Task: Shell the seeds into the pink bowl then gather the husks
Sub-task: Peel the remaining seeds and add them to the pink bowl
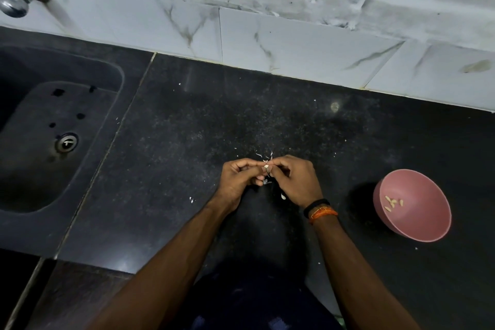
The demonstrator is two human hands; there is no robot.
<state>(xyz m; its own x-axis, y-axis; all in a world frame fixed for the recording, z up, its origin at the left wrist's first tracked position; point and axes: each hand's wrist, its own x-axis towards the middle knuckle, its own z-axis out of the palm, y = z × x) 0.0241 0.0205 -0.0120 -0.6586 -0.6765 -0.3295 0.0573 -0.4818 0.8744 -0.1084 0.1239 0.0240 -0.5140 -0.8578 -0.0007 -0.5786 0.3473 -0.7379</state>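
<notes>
Hands: left hand [241,179] and right hand [293,181] together pinch a seed [266,167], left of pink bowl [413,225].
Bowl: holds shelled kernels [393,203].
Husks [267,182]: scattered beneath hands.

The head view looks steeply down, close over the black counter [187,142], facing the tiled wall [294,43].

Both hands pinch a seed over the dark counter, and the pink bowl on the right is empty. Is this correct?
Not quite. In the head view the pink bowl holds a few shelled seeds. The rest stands: left hand and right hand pinch a seed over the counter.
</notes>
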